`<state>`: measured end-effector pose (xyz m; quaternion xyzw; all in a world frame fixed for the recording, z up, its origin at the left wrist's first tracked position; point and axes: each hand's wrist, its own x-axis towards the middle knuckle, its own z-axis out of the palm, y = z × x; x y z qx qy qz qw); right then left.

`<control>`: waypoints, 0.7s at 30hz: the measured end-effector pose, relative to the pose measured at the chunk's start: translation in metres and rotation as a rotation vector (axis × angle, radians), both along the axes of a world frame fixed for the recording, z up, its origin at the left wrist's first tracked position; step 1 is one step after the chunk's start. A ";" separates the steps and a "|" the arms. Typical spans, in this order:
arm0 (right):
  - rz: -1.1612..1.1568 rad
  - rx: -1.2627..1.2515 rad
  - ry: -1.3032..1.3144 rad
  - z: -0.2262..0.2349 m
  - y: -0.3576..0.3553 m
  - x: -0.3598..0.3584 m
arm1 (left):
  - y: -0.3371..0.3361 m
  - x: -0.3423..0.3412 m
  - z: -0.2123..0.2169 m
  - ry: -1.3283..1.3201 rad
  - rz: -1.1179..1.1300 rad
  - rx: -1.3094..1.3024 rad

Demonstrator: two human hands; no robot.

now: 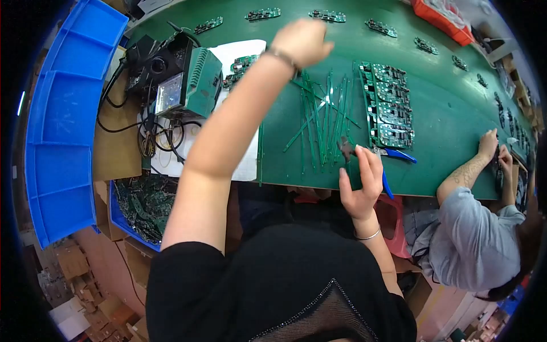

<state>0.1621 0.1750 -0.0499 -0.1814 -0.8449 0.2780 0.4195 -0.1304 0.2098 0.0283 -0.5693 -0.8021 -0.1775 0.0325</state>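
Note:
My left hand (302, 43) reaches far across the green table, beside a small circuit board (327, 16) at the back. Its fingertips are hidden, so whether it touches that board I cannot tell. Near the front edge, my right hand (363, 185) holds a pair of cutting pliers (399, 155) with blue handles spread apart and dark jaws pointing away from me. Just beyond the jaws lies a loose pile of thin green strips (325, 114). To the right of the strips sits a panel of joined circuit boards (393, 105).
Left stands a green soldering station (194, 85) with black cables, beside white paper (246, 162). A blue bin (154, 205) of green scraps sits below. Separate boards (380, 27) line the far side towards a red tray (444, 20). A co-worker (478, 233) works at right.

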 end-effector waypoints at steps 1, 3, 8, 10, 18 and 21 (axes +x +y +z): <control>-0.019 0.010 0.000 0.003 0.000 0.004 | -0.018 0.023 -0.005 -0.101 0.004 -0.071; -0.044 -0.100 -0.099 0.014 -0.003 0.013 | -0.064 0.058 -0.014 -0.128 0.009 -0.033; -0.053 0.009 -0.252 0.019 -0.010 -0.003 | -0.109 0.087 -0.052 -0.790 0.127 0.103; -0.080 0.065 -0.306 0.013 -0.012 -0.014 | -0.107 0.083 -0.063 -1.012 0.177 0.272; -0.401 0.206 -0.380 0.029 0.041 -0.018 | -0.136 0.074 -0.054 -0.876 0.162 0.355; -0.668 0.161 -0.647 0.025 0.093 -0.011 | -0.139 0.081 -0.064 -1.002 0.063 0.402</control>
